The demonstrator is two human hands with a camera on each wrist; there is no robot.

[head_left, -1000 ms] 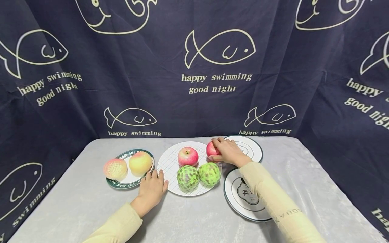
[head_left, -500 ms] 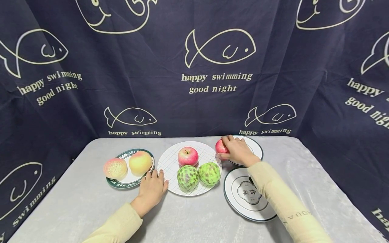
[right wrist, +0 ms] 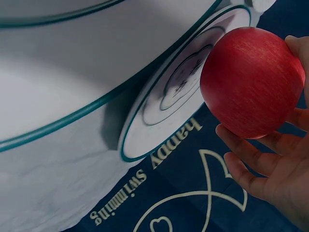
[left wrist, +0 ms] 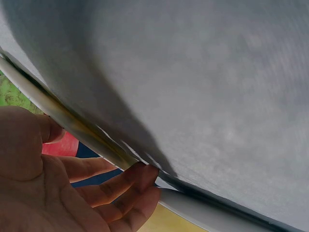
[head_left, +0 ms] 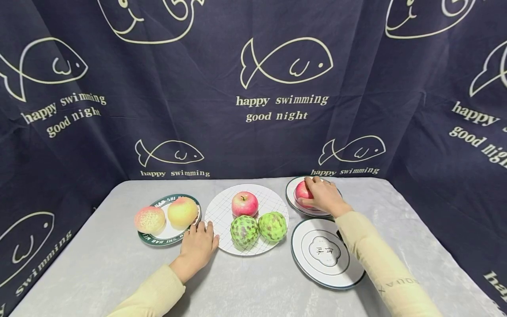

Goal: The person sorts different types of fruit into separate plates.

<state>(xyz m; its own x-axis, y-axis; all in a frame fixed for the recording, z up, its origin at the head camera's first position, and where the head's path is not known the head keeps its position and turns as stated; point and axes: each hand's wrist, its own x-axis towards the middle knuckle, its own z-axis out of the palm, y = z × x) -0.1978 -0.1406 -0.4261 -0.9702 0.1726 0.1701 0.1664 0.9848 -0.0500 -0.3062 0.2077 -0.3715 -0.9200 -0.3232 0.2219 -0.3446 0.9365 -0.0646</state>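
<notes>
My right hand (head_left: 325, 193) grips a red apple (head_left: 303, 193), thumb and fingers around its sides. In the head view the apple overlaps the back right plate (head_left: 292, 203); the right wrist view shows the apple (right wrist: 252, 82) held above that plate's face (right wrist: 159, 113). My left hand (head_left: 198, 247) rests between the oval plate and the round checked plate (head_left: 215, 215), fingers loosely bent. From the left wrist, its fingertips (left wrist: 147, 174) appear right at a plate rim. On the checked plate sit another red apple (head_left: 244, 204) and two green spotted custard apples, left (head_left: 244, 231) and right (head_left: 273, 226).
A green-rimmed oval plate (head_left: 156, 240) at the left holds two peaches, one speckled (head_left: 149, 219), one yellower (head_left: 182, 212). A white plate with a dark rim (head_left: 325, 268) lies front right, beneath my right forearm. A dark blue fish-print curtain (head_left: 285, 145) encloses the grey-clothed table (head_left: 245, 286).
My right hand has carried the red apple rightward, from the checked plate's edge to over the back right plate. The left hand has stayed in place.
</notes>
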